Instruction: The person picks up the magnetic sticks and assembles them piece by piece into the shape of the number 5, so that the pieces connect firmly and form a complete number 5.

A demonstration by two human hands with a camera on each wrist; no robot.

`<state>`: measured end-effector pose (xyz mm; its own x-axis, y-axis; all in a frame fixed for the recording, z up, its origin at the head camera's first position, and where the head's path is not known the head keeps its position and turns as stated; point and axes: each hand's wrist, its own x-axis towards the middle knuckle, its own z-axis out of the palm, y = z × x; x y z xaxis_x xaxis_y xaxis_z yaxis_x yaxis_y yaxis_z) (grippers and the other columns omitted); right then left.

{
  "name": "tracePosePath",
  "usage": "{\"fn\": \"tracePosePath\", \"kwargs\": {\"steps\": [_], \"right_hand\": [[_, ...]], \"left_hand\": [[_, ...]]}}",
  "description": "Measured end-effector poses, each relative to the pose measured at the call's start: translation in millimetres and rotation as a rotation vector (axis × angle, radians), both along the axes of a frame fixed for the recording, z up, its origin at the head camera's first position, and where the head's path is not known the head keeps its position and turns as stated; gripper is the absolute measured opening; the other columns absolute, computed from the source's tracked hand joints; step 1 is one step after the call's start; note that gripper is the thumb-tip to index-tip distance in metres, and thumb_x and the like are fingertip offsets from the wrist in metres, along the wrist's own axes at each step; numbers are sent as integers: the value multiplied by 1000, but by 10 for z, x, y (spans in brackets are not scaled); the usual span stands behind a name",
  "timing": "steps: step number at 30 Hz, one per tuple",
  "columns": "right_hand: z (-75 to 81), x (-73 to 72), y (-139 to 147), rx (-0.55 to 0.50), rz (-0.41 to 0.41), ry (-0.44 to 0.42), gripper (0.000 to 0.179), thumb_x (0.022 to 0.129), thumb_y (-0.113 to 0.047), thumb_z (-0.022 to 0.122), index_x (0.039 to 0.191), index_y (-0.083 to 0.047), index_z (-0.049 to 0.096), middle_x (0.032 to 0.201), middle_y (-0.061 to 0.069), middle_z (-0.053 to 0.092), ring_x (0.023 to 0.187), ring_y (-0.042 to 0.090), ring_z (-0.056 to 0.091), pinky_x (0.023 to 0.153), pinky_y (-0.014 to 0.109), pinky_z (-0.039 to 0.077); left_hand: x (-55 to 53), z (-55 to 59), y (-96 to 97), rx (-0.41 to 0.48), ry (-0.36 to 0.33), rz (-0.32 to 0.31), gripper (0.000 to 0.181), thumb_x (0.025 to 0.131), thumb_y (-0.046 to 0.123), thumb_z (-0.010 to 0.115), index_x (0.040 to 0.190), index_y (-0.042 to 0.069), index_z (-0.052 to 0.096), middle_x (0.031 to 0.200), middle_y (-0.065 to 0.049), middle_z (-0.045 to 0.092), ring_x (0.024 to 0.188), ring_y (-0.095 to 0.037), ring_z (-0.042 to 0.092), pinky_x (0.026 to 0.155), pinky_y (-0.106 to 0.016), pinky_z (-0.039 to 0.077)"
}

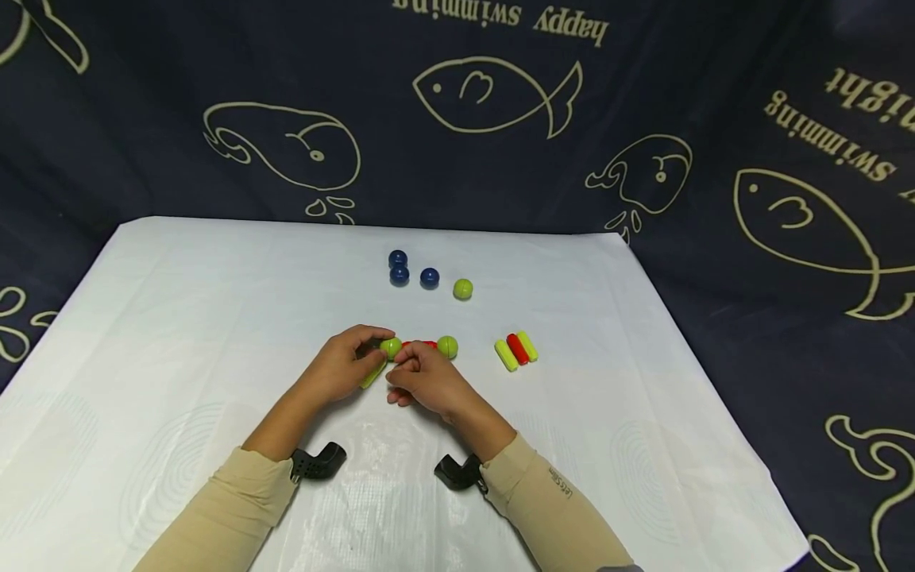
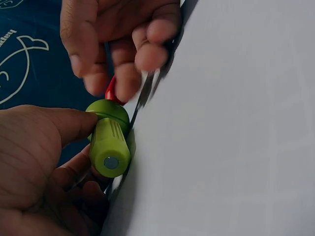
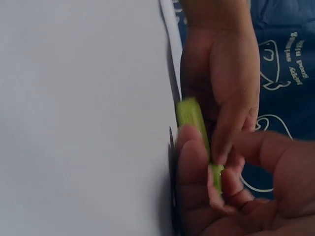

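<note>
A: Condition of the hands?
B: Right hand (image 1: 432, 385): fingers loosely bent, no grip observed. Left hand (image 1: 341, 367): thumb and fingers clamped on a shiny yellow-green ball (image 1: 391, 348). A ribbed yellow-green plastic-looking rod (image 2: 109, 147) meets it at 7 o'clock, head view.
A: Beyond?
B: From that ball towards 3 o'clock: a slim red rod (image 1: 429, 345), a second yellow-green ball (image 1: 448, 347), then three loose rods (image 1: 518, 349), two yellow-green, one red. Farther across the white-covered desk (image 1: 214, 318): three glossy blue balls (image 1: 399, 276) at 12 to 1 o'clock, a lone yellow-green ball (image 1: 463, 289) at 2.
A: Risks?
B: A knock from the right hand could break the row; a slack left grip could let the rod swing.
</note>
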<state>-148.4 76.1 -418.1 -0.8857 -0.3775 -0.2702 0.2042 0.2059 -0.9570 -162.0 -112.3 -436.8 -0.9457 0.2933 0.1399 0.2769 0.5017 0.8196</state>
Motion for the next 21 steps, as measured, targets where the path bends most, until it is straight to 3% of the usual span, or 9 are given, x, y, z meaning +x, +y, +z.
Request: {"fn": "tracePosePath", "kwargs": {"steps": [4, 7, 9, 14, 21], "right_hand": [[139, -44, 141, 130, 8, 176, 17, 95, -8, 65, 109, 0, 57, 85, 11, 65, 66, 20, 63, 57, 28, 51], [230, -117, 319, 232, -35, 320, 16, 96, -11, 64, 109, -2, 60, 89, 8, 64, 70, 20, 60, 59, 28, 48], [261, -171, 444, 287, -78, 373, 18, 96, -13, 64, 111, -2, 61, 93, 6, 64, 73, 20, 58, 62, 29, 47], [260, -283, 677, 388, -143, 390, 24, 96, -17, 64, 115, -3, 62, 100, 5, 64, 80, 20, 60, 68, 32, 49], [158, -323, 711, 512, -46, 302, 24, 95, -18, 66, 117, -9, 61, 99, 5, 62, 73, 17, 61, 59, 29, 50]], "left_hand": [[2, 2, -3, -3, 1, 0, 29, 96, 6, 62, 124, 6, 67, 116, -10, 66, 93, -22, 59, 83, -41, 46], [2, 11, 4, -7, 3, 5, 28, 95, 7, 63, 123, 7, 68, 113, -10, 66, 92, -22, 58, 83, -41, 46], [2, 15, 13, -14, 0, 9, 28, 95, 7, 63, 122, 7, 68, 110, -9, 66, 91, -22, 57, 82, -41, 46], [-1, 10, 25, -25, -14, 11, 27, 95, 7, 63, 122, 8, 68, 107, -7, 65, 89, -21, 55, 80, -39, 45], [-2, 11, 17, -16, -43, 7, 28, 95, 9, 64, 122, 9, 68, 93, -5, 61, 81, -19, 53, 71, -36, 45]]}}
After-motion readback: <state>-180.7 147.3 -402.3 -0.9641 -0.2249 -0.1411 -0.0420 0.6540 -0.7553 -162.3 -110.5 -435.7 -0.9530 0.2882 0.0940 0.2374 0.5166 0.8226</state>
